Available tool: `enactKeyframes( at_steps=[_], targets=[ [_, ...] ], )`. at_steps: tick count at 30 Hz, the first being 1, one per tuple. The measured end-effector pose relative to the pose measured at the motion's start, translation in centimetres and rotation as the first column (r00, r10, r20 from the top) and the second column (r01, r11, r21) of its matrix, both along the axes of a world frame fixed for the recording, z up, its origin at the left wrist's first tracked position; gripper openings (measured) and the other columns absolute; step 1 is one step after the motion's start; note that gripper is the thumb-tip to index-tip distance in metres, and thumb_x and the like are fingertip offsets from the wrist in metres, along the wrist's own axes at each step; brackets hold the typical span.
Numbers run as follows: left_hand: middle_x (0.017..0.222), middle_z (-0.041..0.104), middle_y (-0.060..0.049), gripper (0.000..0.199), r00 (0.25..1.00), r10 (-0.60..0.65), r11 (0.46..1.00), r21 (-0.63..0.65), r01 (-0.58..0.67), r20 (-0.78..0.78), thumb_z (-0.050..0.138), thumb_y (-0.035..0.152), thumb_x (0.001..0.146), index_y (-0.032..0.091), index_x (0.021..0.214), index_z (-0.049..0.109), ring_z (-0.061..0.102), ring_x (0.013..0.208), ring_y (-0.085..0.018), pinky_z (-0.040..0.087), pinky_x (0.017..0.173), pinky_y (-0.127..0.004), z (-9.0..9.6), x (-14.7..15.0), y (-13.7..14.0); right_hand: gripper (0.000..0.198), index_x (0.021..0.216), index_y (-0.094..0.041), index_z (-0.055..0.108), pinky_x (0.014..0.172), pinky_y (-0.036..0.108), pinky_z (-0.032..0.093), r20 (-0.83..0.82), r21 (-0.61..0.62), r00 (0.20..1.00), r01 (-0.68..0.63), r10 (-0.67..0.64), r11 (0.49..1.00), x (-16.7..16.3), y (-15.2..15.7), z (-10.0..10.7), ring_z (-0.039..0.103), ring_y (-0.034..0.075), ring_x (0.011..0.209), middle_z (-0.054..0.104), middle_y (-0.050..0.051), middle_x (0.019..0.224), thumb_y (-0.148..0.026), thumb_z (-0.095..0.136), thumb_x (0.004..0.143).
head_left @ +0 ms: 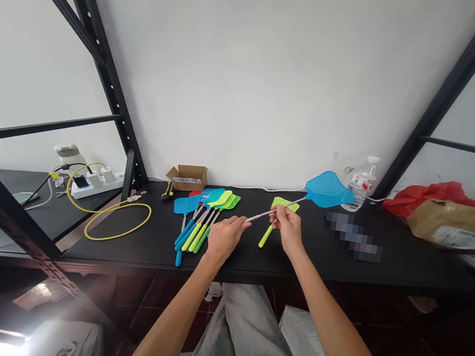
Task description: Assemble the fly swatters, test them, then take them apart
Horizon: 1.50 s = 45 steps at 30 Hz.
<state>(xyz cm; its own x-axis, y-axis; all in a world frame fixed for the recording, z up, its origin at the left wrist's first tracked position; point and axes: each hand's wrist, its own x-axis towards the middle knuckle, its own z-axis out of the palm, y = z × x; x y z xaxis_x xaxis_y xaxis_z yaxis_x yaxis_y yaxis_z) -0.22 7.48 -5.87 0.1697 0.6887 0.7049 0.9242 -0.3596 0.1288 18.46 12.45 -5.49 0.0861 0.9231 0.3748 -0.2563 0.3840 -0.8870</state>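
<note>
A blue fly swatter (329, 190) is held across in front of me above the desk, its metal rod extended and its head pointing right. My left hand (226, 237) is closed round its handle end, which the fingers hide. Farther along, my right hand (287, 228) pinches the rod between thumb and fingers. Under the rod, near my right hand, a yellow-green fly swatter (265, 235) lies on the desk. To the left of my left hand, several blue, yellow and green fly swatters (199, 229) lie side by side, handles toward me.
The black desk (296, 261) meets a white wall. A small open cardboard box (188, 178) stands behind the pile. A water bottle (361, 185) and a larger taped box (461, 224) are right. At left lie a yellow cable (116, 236) and a power strip (97, 185); black metal posts flank the desk.
</note>
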Motion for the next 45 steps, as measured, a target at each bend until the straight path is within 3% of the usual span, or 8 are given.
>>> enactKeyframes(
  at_steps=[7, 13, 17, 20, 25, 36, 40, 45],
  targets=[
    [0.081, 0.071, -0.004, 0.039, 0.997, -0.010, 1.000, 0.021, 0.008, 0.081, 0.037, 0.044, 0.101, 0.023, 0.108, 0.069, 0.064, 0.071, -0.013, 0.037, 0.060, -0.023, 0.1, -0.6, -0.4, 0.040, 0.092, -0.020, 0.072, 0.047, 0.024, 0.041, 0.099, 0.020, 0.987, -0.127, 0.124, 0.992, -4.5, -1.6, -0.1, 0.057, 0.015, 0.063, 0.064, 0.004, 0.072, -0.058, 0.062, 0.082],
    [0.087, 0.073, -0.005, 0.037, 0.993, -0.038, 0.999, 0.017, 0.037, 0.114, 0.040, 0.043, 0.100, 0.023, 0.107, 0.070, 0.067, 0.076, -0.014, 0.039, 0.062, -0.022, 0.0, -0.5, -0.3, 0.038, 0.096, -0.019, 0.072, 0.047, 0.023, 0.039, 0.175, 0.006, 0.963, -0.210, 0.206, 0.978, -3.1, -1.6, 0.7, 0.054, 0.013, 0.062, 0.063, 0.003, 0.073, -0.054, 0.065, 0.082],
    [0.091, 0.074, -0.005, 0.036, 0.986, -0.059, 0.998, -0.007, 0.061, 0.154, 0.042, 0.045, 0.099, 0.023, 0.106, 0.070, 0.068, 0.080, -0.015, 0.042, 0.065, -0.022, 0.1, -0.4, -0.3, 0.040, 0.087, -0.019, 0.067, 0.043, 0.023, 0.034, -0.115, -0.035, 0.987, -0.117, 0.112, 0.993, -1.0, -0.9, 2.3, 0.039, 0.008, 0.048, 0.044, -0.005, 0.060, -0.058, 0.070, 0.077],
    [0.098, 0.074, -0.005, 0.036, 0.980, -0.116, 0.992, -0.033, 0.123, 0.161, 0.043, 0.046, 0.098, 0.023, 0.110, 0.068, 0.068, 0.086, -0.016, 0.045, 0.070, -0.023, 0.0, -0.5, -0.3, 0.046, 0.068, -0.020, 0.050, 0.043, 0.021, 0.033, -0.389, -0.048, 0.921, 0.007, -0.025, 0.999, 0.8, -0.1, 4.0, 0.036, 0.006, 0.046, 0.036, -0.008, 0.056, -0.059, 0.076, 0.070],
    [0.104, 0.073, -0.005, 0.038, 0.975, -0.166, 0.978, -0.099, 0.182, 0.148, 0.042, 0.050, 0.097, 0.023, 0.112, 0.066, 0.068, 0.092, -0.019, 0.047, 0.073, -0.024, -0.3, -0.4, 0.0, 0.057, 0.063, -0.021, 0.035, 0.043, 0.020, 0.034, -0.502, -0.042, 0.860, 0.080, -0.090, 0.996, 3.4, 1.0, 6.4, 0.038, 0.006, 0.046, 0.036, -0.009, 0.052, -0.057, 0.079, 0.068],
    [0.076, 0.068, -0.004, 0.042, 0.987, -0.160, 0.958, -0.236, 0.161, 0.024, 0.030, 0.047, 0.101, 0.021, 0.092, 0.062, 0.065, 0.073, -0.018, 0.031, 0.059, -0.025, 0.2, -0.7, -0.1, 0.051, 0.061, -0.021, 0.041, 0.042, 0.020, 0.032, -0.371, 0.017, 0.926, 0.084, -0.072, 0.996, 1.4, 0.4, 7.0, 0.038, 0.006, 0.045, 0.038, -0.009, 0.050, -0.053, 0.080, 0.068],
    [0.070, 0.066, -0.003, 0.043, 0.990, -0.138, 0.961, -0.239, 0.137, 0.012, 0.028, 0.048, 0.102, 0.020, 0.088, 0.059, 0.063, 0.068, -0.018, 0.028, 0.058, -0.026, 0.2, -0.7, 0.0, 0.046, 0.060, -0.020, 0.047, 0.043, 0.023, 0.032, -0.225, 0.012, 0.974, 0.003, 0.000, 1.000, -1.0, 0.0, 5.3, 0.037, 0.007, 0.045, 0.039, -0.007, 0.050, -0.056, 0.072, 0.075],
    [0.067, 0.065, -0.003, 0.046, 0.995, -0.101, 0.961, -0.261, 0.095, -0.009, 0.025, 0.048, 0.102, 0.021, 0.087, 0.059, 0.063, 0.064, -0.018, 0.028, 0.057, -0.026, 0.3, -0.6, 0.0, 0.038, 0.089, -0.019, 0.069, 0.045, 0.022, 0.033, -0.029, -0.011, 0.997, -0.078, 0.078, 0.997, -3.2, -0.6, 1.9, 0.040, 0.008, 0.048, 0.045, -0.005, 0.058, -0.055, 0.061, 0.083]
  ],
)
